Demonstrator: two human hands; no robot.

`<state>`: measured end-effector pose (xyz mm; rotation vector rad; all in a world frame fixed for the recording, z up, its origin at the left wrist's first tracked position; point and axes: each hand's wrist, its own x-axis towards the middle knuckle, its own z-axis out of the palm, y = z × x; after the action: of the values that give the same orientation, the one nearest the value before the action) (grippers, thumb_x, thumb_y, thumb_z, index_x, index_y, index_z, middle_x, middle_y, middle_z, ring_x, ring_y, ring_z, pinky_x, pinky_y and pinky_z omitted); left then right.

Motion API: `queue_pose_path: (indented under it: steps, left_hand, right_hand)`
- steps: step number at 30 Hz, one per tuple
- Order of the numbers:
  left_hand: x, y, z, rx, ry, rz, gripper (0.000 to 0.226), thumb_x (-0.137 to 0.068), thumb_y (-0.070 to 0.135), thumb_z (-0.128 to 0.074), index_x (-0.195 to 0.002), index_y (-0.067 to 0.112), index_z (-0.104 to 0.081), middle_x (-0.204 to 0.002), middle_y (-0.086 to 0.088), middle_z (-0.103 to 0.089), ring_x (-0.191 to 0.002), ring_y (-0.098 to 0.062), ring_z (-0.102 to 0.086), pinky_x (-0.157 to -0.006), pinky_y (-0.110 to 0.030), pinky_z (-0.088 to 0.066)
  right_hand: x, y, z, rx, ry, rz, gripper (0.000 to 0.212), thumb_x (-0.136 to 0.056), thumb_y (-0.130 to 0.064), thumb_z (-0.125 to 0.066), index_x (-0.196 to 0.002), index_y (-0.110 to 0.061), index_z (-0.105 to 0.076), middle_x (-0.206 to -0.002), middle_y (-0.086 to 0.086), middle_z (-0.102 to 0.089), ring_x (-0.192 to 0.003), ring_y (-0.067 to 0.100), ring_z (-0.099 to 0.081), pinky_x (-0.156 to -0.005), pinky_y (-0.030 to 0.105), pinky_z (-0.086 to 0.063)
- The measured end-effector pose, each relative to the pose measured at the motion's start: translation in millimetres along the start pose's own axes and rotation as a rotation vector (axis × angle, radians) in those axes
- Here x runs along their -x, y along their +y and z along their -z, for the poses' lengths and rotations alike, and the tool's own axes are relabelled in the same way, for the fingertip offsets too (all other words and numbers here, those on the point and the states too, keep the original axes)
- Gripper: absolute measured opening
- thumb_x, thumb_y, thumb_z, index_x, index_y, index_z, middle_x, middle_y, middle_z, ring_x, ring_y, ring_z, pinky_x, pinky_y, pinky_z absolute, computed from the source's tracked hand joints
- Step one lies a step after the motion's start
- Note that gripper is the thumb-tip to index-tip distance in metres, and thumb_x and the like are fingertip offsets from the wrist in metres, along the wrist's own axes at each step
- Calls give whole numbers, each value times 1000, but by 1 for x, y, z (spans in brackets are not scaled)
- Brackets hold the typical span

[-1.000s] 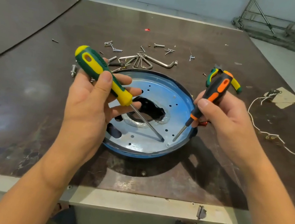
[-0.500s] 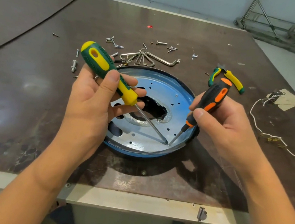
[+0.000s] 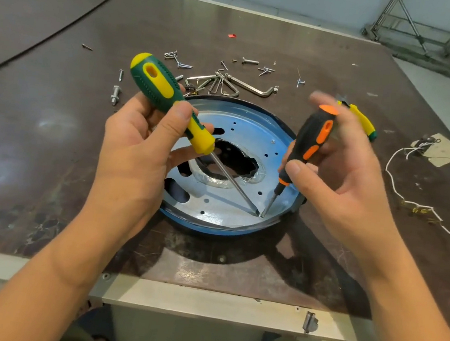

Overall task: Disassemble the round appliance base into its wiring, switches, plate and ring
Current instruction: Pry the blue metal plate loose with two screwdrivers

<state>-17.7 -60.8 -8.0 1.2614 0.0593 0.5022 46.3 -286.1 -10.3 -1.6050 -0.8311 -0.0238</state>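
Most of the job looks done to me: loose screws (image 3: 180, 61) and hex keys (image 3: 240, 85) lie just beyond the metal plate (image 3: 251, 134), and a white wire (image 3: 388, 173) lies well apart on the right of the table (image 3: 50, 149). What is left, I judge, is parting that plate from the blue ring (image 3: 211, 229) around it; the two sit together near the table's front edge. My left hand (image 3: 136, 142) curls round the green-and-yellow screwdriver (image 3: 167, 101), my right hand (image 3: 341, 179) pinches the black-and-orange screwdriver (image 3: 311, 141) between thumb and fingers, and both tips meet at the plate's near rim.
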Motion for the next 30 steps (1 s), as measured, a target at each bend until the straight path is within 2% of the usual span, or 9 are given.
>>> queue_pose_path:
  steps: [3, 6, 9, 11, 14, 18, 24, 28, 30]
  left_hand:
    - [0, 0, 1, -12, 7, -7, 13, -97, 18, -61, -109, 12, -61, -89, -2, -68, -94, -26, -75, -78, -38, -61]
    - [1, 0, 2, -31, 6, -14, 12, -97, 19, -61, -108, 14, -61, -89, -1, -67, -93, -24, -75, -79, -36, -61]
    - [1, 0, 2, -32, 4, -20, 13, -95, 20, -61, -107, 14, -61, -86, 2, -68, -93, -24, -75, -79, -36, -61]
    - [1, 0, 1, -37, 5, -25, 14, -93, 22, -62, -106, 15, -61, -84, 4, -69, -93, -24, -75, -79, -37, -61]
    - [1, 1, 1, -38, 0, -30, 14, -93, 22, -61, -105, 15, -61, -84, 4, -70, -92, -23, -75, -78, -36, -61]
    - [2, 1, 2, -37, 6, -36, 12, -93, 21, -61, -104, 16, -62, -86, 3, -71, -93, -25, -76, -78, -35, -61]
    - [1, -2, 3, -101, 30, -42, 14, -93, 27, -62, -105, 21, -62, -90, 6, -73, -98, -27, -75, -95, -51, -56]
    - [0, -2, 3, -84, 16, -56, 14, -94, 25, -62, -106, 19, -61, -91, 7, -73, -96, -26, -76, -92, -41, -58]
    - [0, -3, 3, -58, 9, -68, 14, -95, 21, -61, -107, 15, -61, -91, 4, -72, -95, -27, -76, -88, -34, -59]
  right_hand:
    - [-5, -1, -4, -26, -6, 76, 67, -93, 0, -68, -146, -28, -40, -95, 19, -54, -89, 42, -60, -85, 51, -59]
    - [-5, -1, -10, -17, 69, 116, 56, -89, 4, -62, -134, -27, -48, -89, 24, -54, -85, 39, -63, -74, 41, -57]
    - [-5, 0, -27, 39, 202, 208, 40, -96, -1, -64, -131, -14, -49, -87, 14, -47, -80, 43, -54, -68, 50, -52]
    - [-8, 1, -35, 69, 322, 261, 33, -98, -15, -68, -126, -11, -52, -84, 4, -45, -75, 31, -54, -67, 41, -50]
    - [-13, 3, -39, 72, 410, 262, 35, -94, -10, -71, -126, -6, -57, -85, -5, -48, -75, 11, -49, -72, 25, -45]
    - [-14, 8, -39, 45, 395, 260, 33, -100, -15, -63, -132, -8, -56, -82, 8, -56, -74, 35, -61, -68, 44, -53]
    - [-15, 14, -35, -147, 291, 221, 30, -109, -8, -43, -139, -8, -50, -103, 21, -70, -84, 34, -71, -82, 43, -56]
    - [-17, 10, -36, -156, 344, 214, 35, -101, -36, -63, -126, -13, -55, -100, 12, -60, -86, 36, -56, -81, 55, -51]
    - [-18, 11, -35, -139, 394, 194, 32, -99, -27, -67, -125, -12, -58, -97, 7, -58, -85, 35, -54, -80, 60, -50]
